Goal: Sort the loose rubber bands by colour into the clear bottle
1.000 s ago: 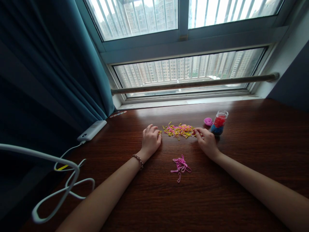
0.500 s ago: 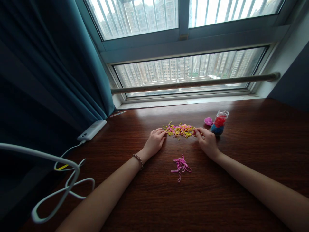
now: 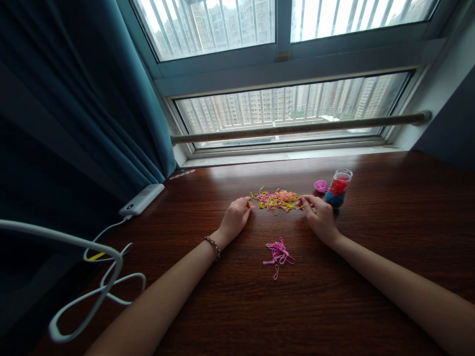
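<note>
A loose pile of small yellow and pink loops (image 3: 277,200), some pear-shaped, lies on the brown wooden table (image 3: 237,306). At the pile's left edge my left hand (image 3: 236,216) has its fingers curled and pinched, with a small pale pink and yellow loop showing at the fingertips. My right hand (image 3: 319,217) touches the right edge with thumb and forefinger pressed together; what is between them is too small to make out. Nearer me, between my forearms, sits a smaller heap of only pink loops (image 3: 280,252), one lying apart in front.
Beyond my right hand stand an open glass jar (image 3: 338,189) of red and blue pieces and a small pink cup-shaped lid (image 3: 320,186). To the left lie a white power strip (image 3: 143,199) and a looped white cable (image 3: 115,262) by the blue curtain (image 3: 148,123).
My left fingers have drawn back slightly left from the pile and closed, a small loop now showing at their tips. My right hand has barely shifted.
</note>
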